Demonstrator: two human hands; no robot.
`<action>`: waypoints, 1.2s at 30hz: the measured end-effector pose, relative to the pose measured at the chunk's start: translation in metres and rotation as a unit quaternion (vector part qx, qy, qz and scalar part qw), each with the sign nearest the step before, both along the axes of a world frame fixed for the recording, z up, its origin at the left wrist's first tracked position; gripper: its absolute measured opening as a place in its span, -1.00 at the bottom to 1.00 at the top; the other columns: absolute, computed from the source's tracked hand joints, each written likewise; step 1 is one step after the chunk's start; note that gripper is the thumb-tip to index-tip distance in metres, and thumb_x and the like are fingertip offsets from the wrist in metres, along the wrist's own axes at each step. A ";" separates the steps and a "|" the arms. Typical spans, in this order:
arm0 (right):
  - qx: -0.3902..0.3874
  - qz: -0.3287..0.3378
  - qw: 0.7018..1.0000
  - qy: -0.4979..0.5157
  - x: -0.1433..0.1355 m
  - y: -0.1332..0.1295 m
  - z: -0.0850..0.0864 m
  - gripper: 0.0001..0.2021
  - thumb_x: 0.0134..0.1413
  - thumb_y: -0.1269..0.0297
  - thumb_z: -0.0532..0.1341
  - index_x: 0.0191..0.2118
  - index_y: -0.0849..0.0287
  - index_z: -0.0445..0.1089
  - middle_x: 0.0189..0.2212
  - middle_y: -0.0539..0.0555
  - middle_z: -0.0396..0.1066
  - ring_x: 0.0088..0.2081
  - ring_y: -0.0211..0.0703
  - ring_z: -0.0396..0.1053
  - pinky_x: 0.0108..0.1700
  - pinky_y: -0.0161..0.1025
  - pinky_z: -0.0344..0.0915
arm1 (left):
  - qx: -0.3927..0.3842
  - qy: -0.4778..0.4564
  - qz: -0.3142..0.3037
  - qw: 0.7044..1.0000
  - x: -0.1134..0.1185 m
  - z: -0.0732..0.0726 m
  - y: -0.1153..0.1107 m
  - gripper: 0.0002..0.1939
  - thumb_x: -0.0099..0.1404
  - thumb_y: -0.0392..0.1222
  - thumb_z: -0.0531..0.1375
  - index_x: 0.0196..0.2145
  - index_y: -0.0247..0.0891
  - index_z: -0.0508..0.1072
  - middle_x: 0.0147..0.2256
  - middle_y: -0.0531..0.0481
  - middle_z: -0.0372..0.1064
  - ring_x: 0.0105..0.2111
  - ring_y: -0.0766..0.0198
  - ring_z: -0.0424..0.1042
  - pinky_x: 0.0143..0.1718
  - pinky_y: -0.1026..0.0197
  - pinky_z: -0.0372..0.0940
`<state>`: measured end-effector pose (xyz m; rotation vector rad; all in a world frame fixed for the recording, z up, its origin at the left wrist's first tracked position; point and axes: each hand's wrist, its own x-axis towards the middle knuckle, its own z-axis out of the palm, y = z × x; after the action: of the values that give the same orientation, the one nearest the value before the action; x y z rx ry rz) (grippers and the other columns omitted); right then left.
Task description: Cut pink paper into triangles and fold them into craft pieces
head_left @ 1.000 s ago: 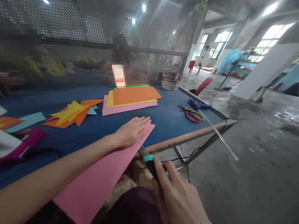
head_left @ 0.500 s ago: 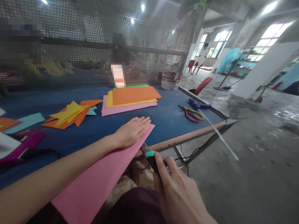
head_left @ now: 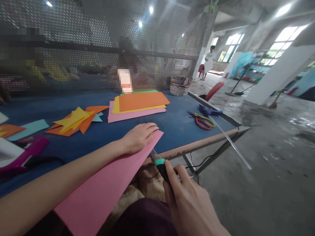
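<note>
Down at six o'clock, the right hand (head_left: 194, 196) has its fingers wrapped round a utility knife (head_left: 162, 170), blade aimed toward eleven at the edge of a pink paper sheet (head_left: 105, 190). Lying seven to one lengthwise, the sheet overhangs the table's wooden edge (head_left: 197, 143), the left hand (head_left: 140, 137) palm-down upon it, gripping nothing. Bare blue tabletop (head_left: 176, 131) stretches to scissors (head_left: 203, 124) at three.

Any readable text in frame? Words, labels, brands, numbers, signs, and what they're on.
None legible.
Knife: no readable marking.
Pink sheet: no print visible.
Pale patch behind the paper stack: pixelated, unreadable.
Blue glue gun: too small to tell whether it is marked.
</note>
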<state>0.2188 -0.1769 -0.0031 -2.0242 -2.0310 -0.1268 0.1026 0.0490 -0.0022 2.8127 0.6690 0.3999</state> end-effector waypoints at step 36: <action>0.080 0.037 0.993 -0.081 0.005 0.003 -0.016 -0.56 0.31 0.25 -0.13 0.21 0.30 0.09 -0.21 0.17 0.40 -0.45 -0.16 0.51 -0.68 -0.33 0.36 | -0.011 0.116 -0.011 0.993 -0.014 0.001 -0.011 -0.45 0.46 0.00 -0.32 0.32 -0.17 -0.08 0.35 0.08 -0.27 0.34 0.28 -0.25 0.32 0.04 -0.25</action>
<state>0.2239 -0.1735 -0.0190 -1.8914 -2.1131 -0.4377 0.0889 0.0384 -0.0010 2.8676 0.6810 0.0614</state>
